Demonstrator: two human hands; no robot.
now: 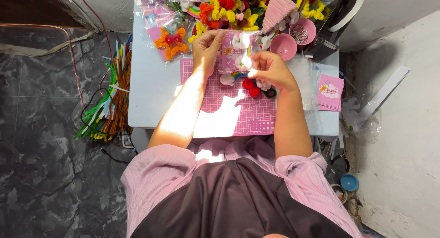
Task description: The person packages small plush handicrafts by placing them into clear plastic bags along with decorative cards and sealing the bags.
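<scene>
Both my hands hold a small clear plastic bag [237, 52] with a pink card and a white fuzzy craft piece inside, above the pink cutting mat [229, 109]. My left hand [207, 47] pinches the bag's upper left edge. Gripping its lower right side is my right hand [270, 68]. Under the bag on the mat lie a white and rainbow piece [230, 77], red pompom pieces [251, 86] and black scissors [270, 92].
Finished fuzzy crafts in bags [172, 38] and a heap of colourful ones [238, 8] fill the table's far side. Two pink bowls [283, 46] stand by a tape dispenser [334, 27]. Pink cards [330, 92] lie right. Pipe cleaners [110, 105] hang off the left edge.
</scene>
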